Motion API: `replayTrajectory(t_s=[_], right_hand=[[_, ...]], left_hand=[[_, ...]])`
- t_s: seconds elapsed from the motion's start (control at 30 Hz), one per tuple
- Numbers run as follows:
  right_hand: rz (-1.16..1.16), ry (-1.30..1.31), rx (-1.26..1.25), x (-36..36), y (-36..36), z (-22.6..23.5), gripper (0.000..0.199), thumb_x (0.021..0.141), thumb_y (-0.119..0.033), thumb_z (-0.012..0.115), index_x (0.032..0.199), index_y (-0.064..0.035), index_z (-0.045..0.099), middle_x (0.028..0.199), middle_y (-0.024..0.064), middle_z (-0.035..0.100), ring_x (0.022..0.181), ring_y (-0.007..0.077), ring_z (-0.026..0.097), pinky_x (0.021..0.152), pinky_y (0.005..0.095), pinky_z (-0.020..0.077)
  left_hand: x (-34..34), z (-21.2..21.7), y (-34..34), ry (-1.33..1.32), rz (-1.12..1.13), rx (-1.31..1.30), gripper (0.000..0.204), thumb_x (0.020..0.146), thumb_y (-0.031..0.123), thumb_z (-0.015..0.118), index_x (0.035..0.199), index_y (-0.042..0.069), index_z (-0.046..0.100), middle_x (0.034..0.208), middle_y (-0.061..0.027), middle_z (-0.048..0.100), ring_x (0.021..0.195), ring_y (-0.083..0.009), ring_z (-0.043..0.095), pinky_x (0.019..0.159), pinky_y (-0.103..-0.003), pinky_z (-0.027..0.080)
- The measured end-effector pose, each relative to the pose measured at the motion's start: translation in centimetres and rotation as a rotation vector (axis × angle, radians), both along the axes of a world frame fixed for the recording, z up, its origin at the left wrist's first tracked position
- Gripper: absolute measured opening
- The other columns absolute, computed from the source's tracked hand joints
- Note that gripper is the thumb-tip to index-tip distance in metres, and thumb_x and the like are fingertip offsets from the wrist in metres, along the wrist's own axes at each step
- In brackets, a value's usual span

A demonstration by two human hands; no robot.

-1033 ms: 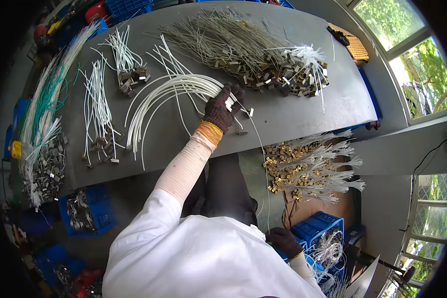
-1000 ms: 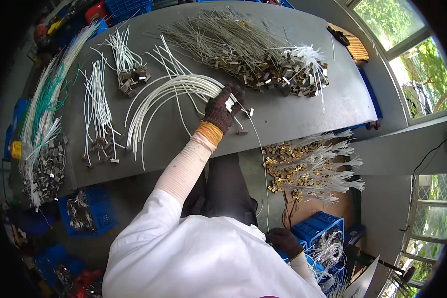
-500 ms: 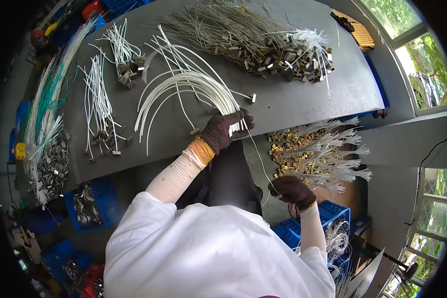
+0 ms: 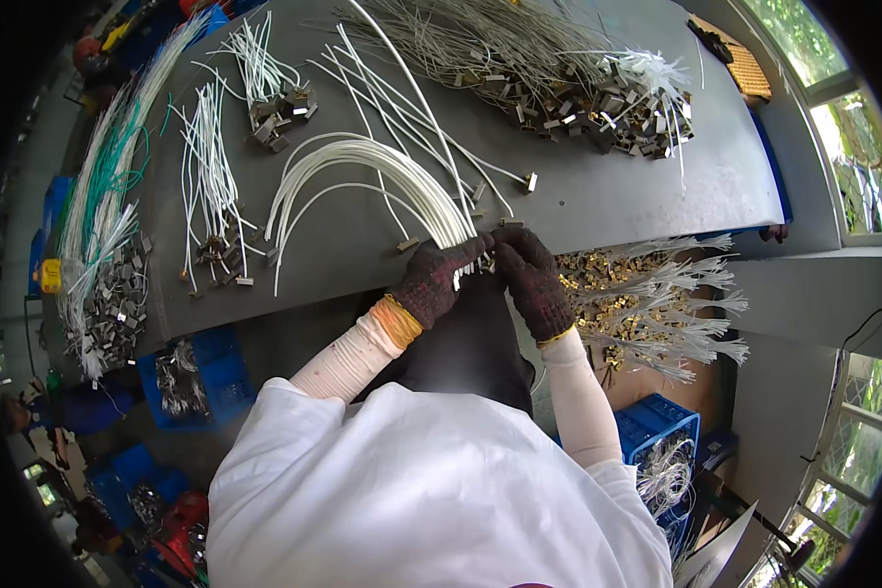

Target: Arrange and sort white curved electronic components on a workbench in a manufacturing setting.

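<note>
My left hand [image 4: 435, 282], in a dark knitted glove, is closed around the lower ends of a bundle of white cables [image 4: 377, 155]. The bundle arches up and over to the left above the table; one longer cable stands away from it. Cut ends poke out below the fingers. My right hand [image 4: 531, 282], gloved alike, meets the left at the cable ends with its fingers drawn together; what they pinch is hidden. Just beyond the hands lie a few loose white cables [image 4: 412, 116] with small metal end pieces [image 4: 530, 182].
The grey table [image 4: 647, 201] bears a heap of grey wires with metal blocks [image 4: 598, 108], smaller cable bunches [image 4: 211, 162] and a long white-and-green wire bundle [image 4: 118, 186]. Brass-ended bunches [image 4: 647, 304] lie right, below table level. Blue crates [image 4: 227, 367] stand below.
My right hand has come up and left from beside the crate, where a thin strand ran to it, to the cable ends at my left hand. The left hand keeps its hold.
</note>
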State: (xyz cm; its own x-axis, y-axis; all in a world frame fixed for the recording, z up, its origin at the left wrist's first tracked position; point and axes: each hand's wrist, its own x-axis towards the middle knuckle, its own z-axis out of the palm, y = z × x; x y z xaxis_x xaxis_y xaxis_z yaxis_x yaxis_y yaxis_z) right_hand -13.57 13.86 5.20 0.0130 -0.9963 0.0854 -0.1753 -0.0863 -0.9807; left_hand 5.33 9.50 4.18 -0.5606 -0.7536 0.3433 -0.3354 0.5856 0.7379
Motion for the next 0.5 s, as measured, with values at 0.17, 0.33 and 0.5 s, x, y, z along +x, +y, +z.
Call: replayTrajectory(t_s=[0.17,0.33,0.5], right_hand=[[-0.058,-0.104,0.083,1.3,-2.7,1.7,0.027,0.096,-0.021,0.058,0.115,-0.0029,0.061,0.091,0.0038,0.063,0.069,0.0112,0.058,0.064,0.0265,0.0479],[-0.437,-0.089,0.353,-3.1,-9.1,1.4,0.041,0.093,-0.029,0.064,0.124,-0.0013,0.059,0.098,0.0072,0.067,0.072,0.0142,0.062,0.061,0.0295,0.0508],[-0.579,-0.329,0.282,-5.4,-17.4,-0.1,0.046,0.087,-0.033,0.068,0.123,-0.0058,0.061,0.101,0.0103,0.069,0.078,0.0225,0.067,0.067,0.0337,0.0541]], left_hand=[[1.5,-1.9,-2.9,-0.174,0.086,0.038,0.039,0.084,0.003,0.065,0.123,0.008,0.065,0.113,-0.0121,0.070,0.099,-0.0260,0.069,0.082,-0.033,0.056],[3.6,-0.9,-4.5,0.533,0.111,0.820,0.032,0.096,0.027,0.064,0.116,0.002,0.064,0.105,-0.0088,0.070,0.092,-0.0206,0.069,0.073,-0.033,0.058],[2.8,1.0,-5.6,0.652,0.275,1.294,0.025,0.097,0.026,0.062,0.109,0.004,0.061,0.092,-0.0113,0.069,0.083,-0.0228,0.070,0.067,-0.035,0.058]])
